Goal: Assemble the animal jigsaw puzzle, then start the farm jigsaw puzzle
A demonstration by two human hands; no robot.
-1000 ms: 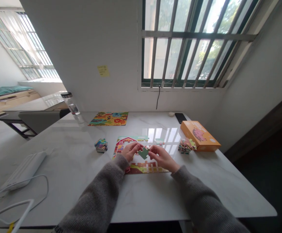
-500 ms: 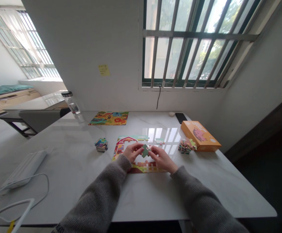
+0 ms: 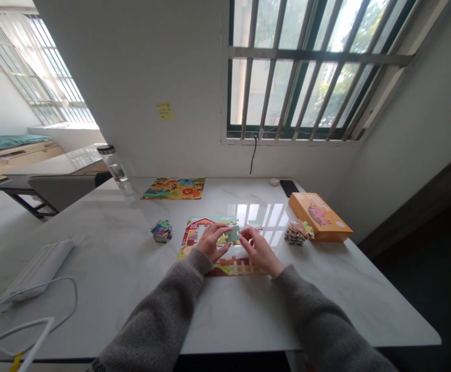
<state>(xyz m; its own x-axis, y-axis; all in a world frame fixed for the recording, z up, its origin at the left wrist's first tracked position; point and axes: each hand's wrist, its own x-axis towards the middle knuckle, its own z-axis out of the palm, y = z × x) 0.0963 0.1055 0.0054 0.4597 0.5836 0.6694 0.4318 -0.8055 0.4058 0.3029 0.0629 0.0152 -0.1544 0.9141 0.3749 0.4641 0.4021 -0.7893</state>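
A green puzzle piece [image 3: 234,234] lies between my hands at the inner edge of a partly assembled farm puzzle [image 3: 242,267] with a red barn and a white fence. My right hand [image 3: 259,250] pinches the piece at its right side. To the left, my left hand [image 3: 212,242] is open over the puzzle, thumb and fingers apart, with fingertips close to the piece; whether they touch it I cannot tell. Part of the barn side is hidden beneath my left hand.
Stacks of puzzle pieces stand on the left [image 3: 161,231] and right [image 3: 298,233]. An orange box [image 3: 320,217] is beside the right stack. Farther back are a finished animal puzzle [image 3: 174,189], a bottle [image 3: 113,164] and a phone [image 3: 288,188]. A white power strip [image 3: 41,269] lies left.
The green piece has gone from being held up in both hands to lying at the puzzle. My left thumb and fingers have spread apart; my right hand stays at the piece.
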